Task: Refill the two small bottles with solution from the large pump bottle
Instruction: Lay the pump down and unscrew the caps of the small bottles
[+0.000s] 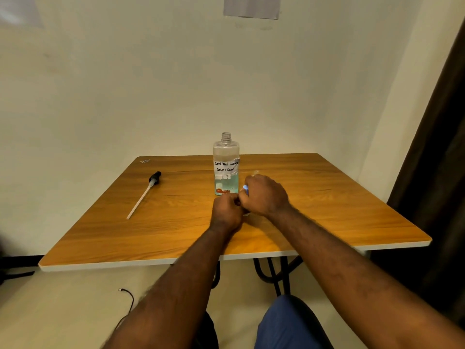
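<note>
Standing upright near the middle of the table (pixel 327 210), the big bottle (pixel 226 167) had its neck open and a hand-written label reading "contact lens solution"; pale blue-green liquid filled only its lower part. Just in front of it I saw the small bottle (pixel 246 213), almost wholly covered, with only its clear base and a blue bit at the top showing. The right hand (pixel 266 195) was curled down over it from above, fingers wrapped round it. The left hand (pixel 226 210) sat tight against it from the left, its fingers folded in; I could not tell from my feed whether it gripped the bottle or only touched it. A small clear thing (pixel 256 172) peeked out behind the right knuckles, too blurred for me to name. Well apart on the left lay the pump (pixel 151 187), black head toward the wall, white tube pointing toward the near edge. A paper sheet (pixel 251 7) hung on the wall, and a thin cable (pixel 127 295) lay on the floor.
</note>
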